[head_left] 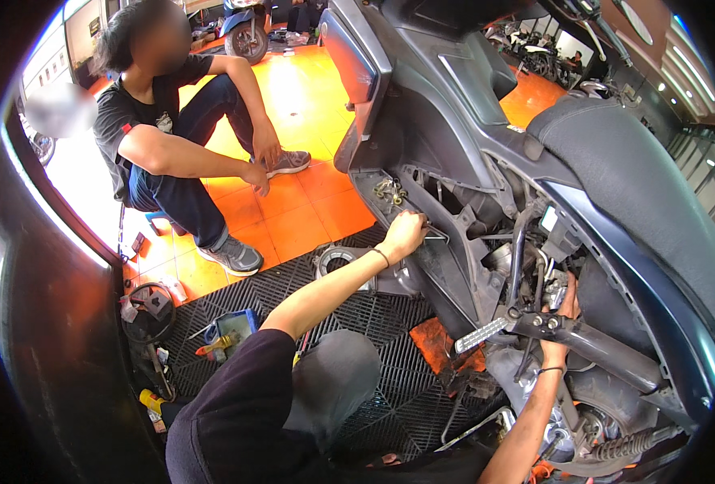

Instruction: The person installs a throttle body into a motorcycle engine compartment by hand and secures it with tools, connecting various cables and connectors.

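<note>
The scooter (454,97) stands on my right with its side panel off, showing frame tubes and engine parts (498,258). My left hand (404,235) is closed at the footboard (430,270). A thin bent metal rod (436,234) shows beside its fingers; what the fingers grip is hidden. Farther forward on the footboard lie several small brass-coloured bolts (389,190). My right hand (564,310) reaches up into the engine bay, behind the dark tube bracket (591,343) and above the metal footpeg (481,334). Its fingertips are partly hidden among the engine parts.
A person (172,137) crouches at the far left on orange tiles (317,202). A round metal cover (341,262) lies on the black mat (381,355). Left of my knee stands a blue tray (236,327) with a brush. An orange rag (438,347) lies under the scooter.
</note>
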Tool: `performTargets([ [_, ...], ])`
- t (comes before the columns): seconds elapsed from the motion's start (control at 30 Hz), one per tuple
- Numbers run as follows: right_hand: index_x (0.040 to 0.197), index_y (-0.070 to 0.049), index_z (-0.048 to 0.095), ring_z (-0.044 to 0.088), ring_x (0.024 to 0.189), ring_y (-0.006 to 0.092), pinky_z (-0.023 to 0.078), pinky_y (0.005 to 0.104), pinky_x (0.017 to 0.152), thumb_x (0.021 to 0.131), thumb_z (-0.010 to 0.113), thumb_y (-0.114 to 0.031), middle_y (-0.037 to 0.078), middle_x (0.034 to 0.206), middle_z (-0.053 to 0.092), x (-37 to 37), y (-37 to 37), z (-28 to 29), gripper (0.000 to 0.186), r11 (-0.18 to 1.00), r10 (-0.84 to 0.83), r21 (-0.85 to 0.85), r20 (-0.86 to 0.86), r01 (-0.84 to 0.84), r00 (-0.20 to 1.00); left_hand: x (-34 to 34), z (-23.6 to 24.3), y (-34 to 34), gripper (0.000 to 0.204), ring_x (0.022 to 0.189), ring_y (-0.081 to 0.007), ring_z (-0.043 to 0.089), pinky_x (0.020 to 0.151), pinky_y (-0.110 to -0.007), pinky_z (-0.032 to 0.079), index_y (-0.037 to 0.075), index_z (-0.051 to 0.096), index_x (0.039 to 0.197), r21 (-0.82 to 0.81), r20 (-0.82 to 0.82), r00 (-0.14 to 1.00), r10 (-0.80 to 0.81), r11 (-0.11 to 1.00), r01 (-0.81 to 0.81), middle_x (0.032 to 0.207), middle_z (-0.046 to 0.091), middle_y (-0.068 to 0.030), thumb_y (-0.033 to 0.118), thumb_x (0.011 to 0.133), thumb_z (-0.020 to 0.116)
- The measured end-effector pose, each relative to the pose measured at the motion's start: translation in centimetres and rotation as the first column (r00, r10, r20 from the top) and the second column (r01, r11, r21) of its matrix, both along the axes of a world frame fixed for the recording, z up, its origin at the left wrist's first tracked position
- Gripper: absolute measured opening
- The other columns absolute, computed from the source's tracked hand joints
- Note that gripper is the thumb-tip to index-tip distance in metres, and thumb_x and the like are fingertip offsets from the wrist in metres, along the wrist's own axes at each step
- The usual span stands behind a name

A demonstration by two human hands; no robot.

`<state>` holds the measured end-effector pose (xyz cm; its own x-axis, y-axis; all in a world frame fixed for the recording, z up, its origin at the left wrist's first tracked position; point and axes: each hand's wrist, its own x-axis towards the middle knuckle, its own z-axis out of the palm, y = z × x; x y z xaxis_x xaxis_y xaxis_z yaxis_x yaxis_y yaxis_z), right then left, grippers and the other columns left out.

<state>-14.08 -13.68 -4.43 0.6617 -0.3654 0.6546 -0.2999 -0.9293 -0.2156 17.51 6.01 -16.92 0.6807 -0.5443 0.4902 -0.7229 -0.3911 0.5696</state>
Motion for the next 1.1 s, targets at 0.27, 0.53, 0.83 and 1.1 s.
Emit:
performTargets([
  [0.27, 0.148, -0.016, 0.031, 0.053, 0.113, 0.0426, 0.039, 0.0482, 0.099, 0.073, 0.061, 0.003, 0.024, 0.125, 0.056, -0.9, -0.5, -0.2, 0.084, 0.995, -0.013, 0.101, -0.041, 0.017, 0.999, -3.5, 5.7, 0.3, 0.019, 0.085, -0.0261, 0.071, 0.078, -0.034, 0.056, -0.002, 0.067, 0.099, -0.325, -0.170, 0.958, -0.232, 0.931, 0.168, 0.088, 0.071, -0.0181, 0.009, 0.083, 0.068],
  [0.53, 0.147, -0.017, 0.033, 0.053, 0.114, 0.0424, 0.039, 0.0481, 0.099, 0.073, 0.061, 0.001, 0.023, 0.125, 0.056, -0.9, -0.7, 0.0, 0.081, 0.976, -0.029, 0.212, -0.069, 0.044, 0.997, -9.8, 13.2, 0.5, 0.022, 0.081, -0.0148, 0.069, 0.076, -0.029, 0.054, -0.001, 0.071, 0.099, -0.464, -0.173, 0.786, -0.594, 0.753, 0.467, 0.090, 0.073, -0.0121, 0.014, 0.083, 0.073],
  [0.83, 0.147, -0.013, 0.034, 0.054, 0.116, 0.0406, 0.040, 0.0454, 0.101, 0.074, 0.062, -0.003, 0.026, 0.127, 0.055, 0.4, -1.4, 0.0, 0.079, 0.906, 0.037, 0.422, -0.069, -0.005, 0.997, -13.4, 15.6, -1.3, 0.027, 0.093, -0.0135, 0.067, 0.083, -0.030, 0.053, 0.003, 0.071, 0.107, -0.374, -0.328, 0.644, -0.691, 0.721, 0.583, 0.099, 0.073, -0.0099, 0.016, 0.083, 0.073],
  [1.1, 0.146, -0.011, 0.035, 0.056, 0.113, 0.0415, 0.042, 0.0460, 0.098, 0.076, 0.063, -0.009, 0.027, 0.123, 0.057, 0.2, -2.4, -1.4, 0.075, 0.959, 0.053, 0.273, 0.086, -0.075, 0.995, -15.4, 16.2, -6.9, 0.022, 0.086, -0.0259, 0.071, 0.076, -0.034, 0.054, 0.003, 0.072, 0.104, -0.183, 0.111, 0.723, -0.682, 0.701, 0.689, 0.098, 0.071, -0.0172, 0.011, 0.084, 0.071],
])
